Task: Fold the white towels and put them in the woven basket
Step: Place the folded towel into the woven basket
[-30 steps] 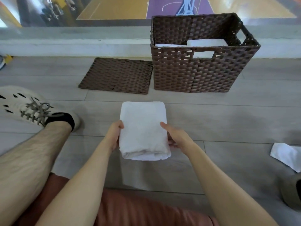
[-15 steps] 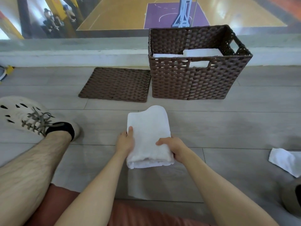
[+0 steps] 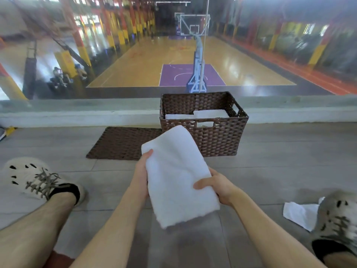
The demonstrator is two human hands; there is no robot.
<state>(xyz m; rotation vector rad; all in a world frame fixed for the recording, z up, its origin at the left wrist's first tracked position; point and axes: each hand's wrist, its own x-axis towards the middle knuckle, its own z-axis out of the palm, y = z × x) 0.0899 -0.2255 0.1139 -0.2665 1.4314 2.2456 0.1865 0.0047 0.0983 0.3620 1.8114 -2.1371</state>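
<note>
Two hands on one folded towel (image 3: 177, 176), same as 0.5 s back. The towel is now up off the floor (image 3: 270, 163) and tilted. Its far end is higher and angled right, overlapping the front wall of the woven basket (image 3: 220, 140) in view. Its near end is low, toward the lap. Earlier it sat low over the floor, short of the basket. Contact with the basket: cannot tell.

Head view has pitched up. The basketball court (image 3: 173, 60) and hoop (image 3: 194, 28) behind the glass now show, and a right shoe (image 3: 336, 219) has entered at lower right.

Left hand (image 3: 142, 175) grips the towel's left long edge. The thumb (image 3: 149, 153) is on top near the far corner; the other fingers are underneath, hidden. Right hand (image 3: 216, 187) grips the right edge closer to the near end, with its thumb laid across the top and its fingers curled under, hidden. Both hands are clamped on the towel.

The basket is upright on the floor against the ledge (image 3: 77, 113), same spot. Stacked white towels (image 3: 210, 114) lie inside, seen over the rim and through the handle slot. A flat woven panel (image 3: 119, 144) lies on the floor just left of the basket. A loose white towel (image 3: 297, 213) lies on the floor at right, beside the right shoe. The left shoe (image 3: 32, 178) is at the left.
</note>
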